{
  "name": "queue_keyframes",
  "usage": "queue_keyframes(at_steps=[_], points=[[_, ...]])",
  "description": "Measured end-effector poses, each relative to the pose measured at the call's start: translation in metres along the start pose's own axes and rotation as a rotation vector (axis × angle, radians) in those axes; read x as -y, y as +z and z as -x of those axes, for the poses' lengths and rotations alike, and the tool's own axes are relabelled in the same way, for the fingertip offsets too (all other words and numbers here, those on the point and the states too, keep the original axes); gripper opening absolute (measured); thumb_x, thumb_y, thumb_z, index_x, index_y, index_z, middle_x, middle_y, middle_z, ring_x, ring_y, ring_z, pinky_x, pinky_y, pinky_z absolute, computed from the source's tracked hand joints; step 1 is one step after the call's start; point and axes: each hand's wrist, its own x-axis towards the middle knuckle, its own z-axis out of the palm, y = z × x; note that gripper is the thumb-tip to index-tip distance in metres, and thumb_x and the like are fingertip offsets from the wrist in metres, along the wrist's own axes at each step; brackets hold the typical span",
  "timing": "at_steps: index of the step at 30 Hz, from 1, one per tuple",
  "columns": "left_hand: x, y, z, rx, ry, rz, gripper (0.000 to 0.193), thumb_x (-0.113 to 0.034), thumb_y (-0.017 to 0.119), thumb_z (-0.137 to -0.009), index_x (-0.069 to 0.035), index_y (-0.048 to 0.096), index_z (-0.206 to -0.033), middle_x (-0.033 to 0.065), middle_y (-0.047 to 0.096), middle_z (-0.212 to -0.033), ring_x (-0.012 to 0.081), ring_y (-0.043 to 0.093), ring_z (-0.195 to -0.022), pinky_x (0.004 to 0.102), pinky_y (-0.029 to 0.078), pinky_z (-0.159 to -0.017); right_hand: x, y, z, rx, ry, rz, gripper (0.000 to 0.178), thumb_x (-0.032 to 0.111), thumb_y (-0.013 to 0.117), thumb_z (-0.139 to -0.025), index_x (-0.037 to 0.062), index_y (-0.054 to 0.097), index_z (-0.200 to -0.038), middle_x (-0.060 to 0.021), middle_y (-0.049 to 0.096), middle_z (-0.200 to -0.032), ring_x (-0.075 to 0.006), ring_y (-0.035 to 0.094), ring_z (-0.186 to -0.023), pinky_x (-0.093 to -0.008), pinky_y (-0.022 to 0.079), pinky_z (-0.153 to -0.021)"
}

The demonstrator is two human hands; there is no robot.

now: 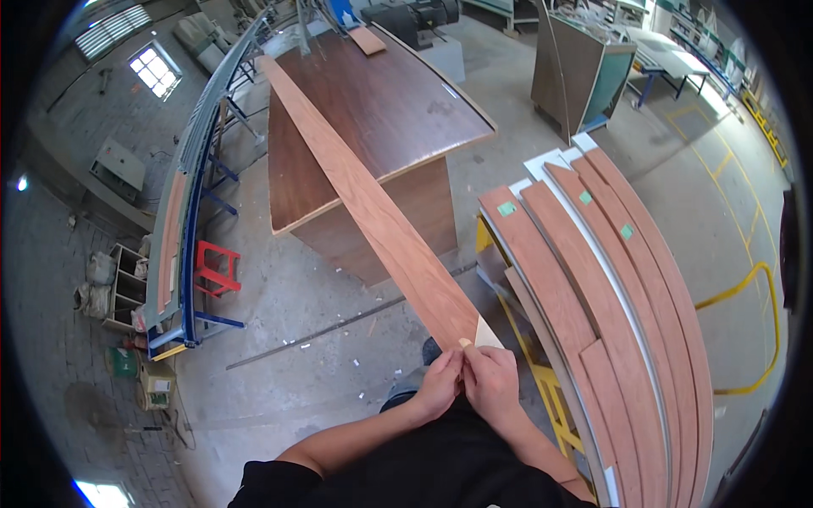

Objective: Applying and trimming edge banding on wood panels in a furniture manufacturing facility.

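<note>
A long reddish wood-grain board [381, 216] slopes from the far table down to my body, its far end resting on the tabletop. At the near end, my left hand [439, 385] and my right hand [494, 381] are side by side, fingers closed and thumbs meeting at the board's edge. A pale triangular corner [486, 335] shows beside the right hand's fingers. The fingertips hide what exactly is pinched there.
A brown-topped table [406, 93] stands ahead. To the right, a yellow-framed cart [555, 398] carries several reddish boards [631, 339] with green stickers. At left are a blue-framed rack [190, 279] and a red stool [218, 267]. White scraps dot the floor.
</note>
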Motion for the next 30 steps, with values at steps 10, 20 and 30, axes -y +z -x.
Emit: queue_keyframes(at_steps=[10, 20, 30], points=[[-0.006, -0.01, -0.001, 0.223, 0.13, 0.192, 0.02, -0.021, 0.043, -0.107, -0.006, 0.054, -0.114, 0.0057, 0.06, -0.096, 0.0153, 0.061, -0.086, 0.0306, 0.053, -0.072, 0.01, -0.01, 0.026, 0.045, 0.053, -0.18, 0.057, -0.003, 0.074, -0.076, -0.0017, 0.054, -0.13, -0.0245, 0.059, -0.128, -0.0356, 0.065, -0.102, -0.0406, 0.052, -0.086], [-0.025, -0.02, 0.048, -0.145, 0.105, 0.098, 0.028, -0.009, 0.049, -0.102, -0.003, 0.053, -0.129, 0.0052, 0.061, -0.098, 0.0173, 0.061, -0.085, 0.0302, 0.05, -0.07, -0.073, 0.003, 0.005, 0.278, 0.275, -0.043, 0.072, 0.034, 0.075, -0.084, -0.0061, 0.045, -0.136, -0.0285, 0.049, -0.138, -0.0421, 0.051, -0.127, -0.0444, 0.044, -0.105], [-0.04, -0.088, 0.083, -0.216, 0.112, 0.007, 0.029, -0.028, 0.05, -0.104, -0.006, 0.056, -0.123, -0.0057, 0.041, -0.067, 0.0046, 0.038, -0.054, 0.0225, 0.027, -0.045, -0.132, 0.084, -0.102, 0.618, 0.645, -0.278, 0.081, 0.048, 0.074, -0.084, -0.0104, 0.05, -0.134, -0.024, 0.065, -0.12, -0.0298, 0.066, -0.108, -0.0374, 0.051, -0.095]])
